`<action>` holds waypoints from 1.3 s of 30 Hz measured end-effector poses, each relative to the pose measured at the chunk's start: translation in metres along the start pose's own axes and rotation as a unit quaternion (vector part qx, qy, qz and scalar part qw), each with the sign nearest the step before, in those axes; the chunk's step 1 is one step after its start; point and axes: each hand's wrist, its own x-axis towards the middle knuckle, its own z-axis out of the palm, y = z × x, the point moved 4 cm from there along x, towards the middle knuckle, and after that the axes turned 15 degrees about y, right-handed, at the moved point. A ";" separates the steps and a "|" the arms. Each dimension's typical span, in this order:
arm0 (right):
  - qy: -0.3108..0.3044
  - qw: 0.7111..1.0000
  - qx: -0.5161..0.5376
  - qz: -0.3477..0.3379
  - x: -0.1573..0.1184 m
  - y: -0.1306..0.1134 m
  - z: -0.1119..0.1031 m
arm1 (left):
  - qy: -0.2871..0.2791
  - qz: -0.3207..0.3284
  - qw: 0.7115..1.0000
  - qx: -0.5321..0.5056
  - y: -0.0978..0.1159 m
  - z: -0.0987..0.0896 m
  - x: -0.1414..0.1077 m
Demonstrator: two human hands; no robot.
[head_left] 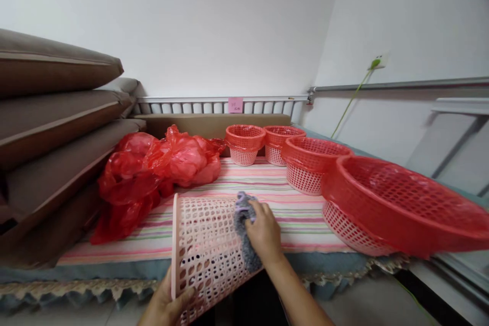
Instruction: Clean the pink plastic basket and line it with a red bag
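A pale pink plastic basket (210, 244) with a perforated wall lies tilted on its side at the front edge of the striped cloth. My left hand (168, 300) grips its rim at the lower left, thumb on the outer wall. My right hand (263, 229) is closed on a grey cloth (244, 229) pressed against the basket's wall near the base. Part of the cloth is hidden under my fingers.
Red plastic bags (171, 160) lie heaped at the back left, beside stacked brown cushions (57, 107). Several bag-lined baskets (317, 163) line the right side. A striped cloth (252, 178) covers the surface. A green cord (351, 99) runs down from a wall socket.
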 end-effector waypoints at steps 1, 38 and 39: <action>0.006 1.000 -0.017 0.018 0.002 0.012 -0.002 | -0.008 0.001 1.000 0.010 0.002 0.002 -0.002; -0.132 0.961 0.110 -0.217 0.003 -0.032 -0.030 | -0.004 0.004 1.000 0.027 0.006 0.001 0.008; -0.138 0.963 0.125 -0.194 -0.003 -0.027 -0.030 | -0.009 0.001 1.000 0.030 0.005 0.000 0.009</action>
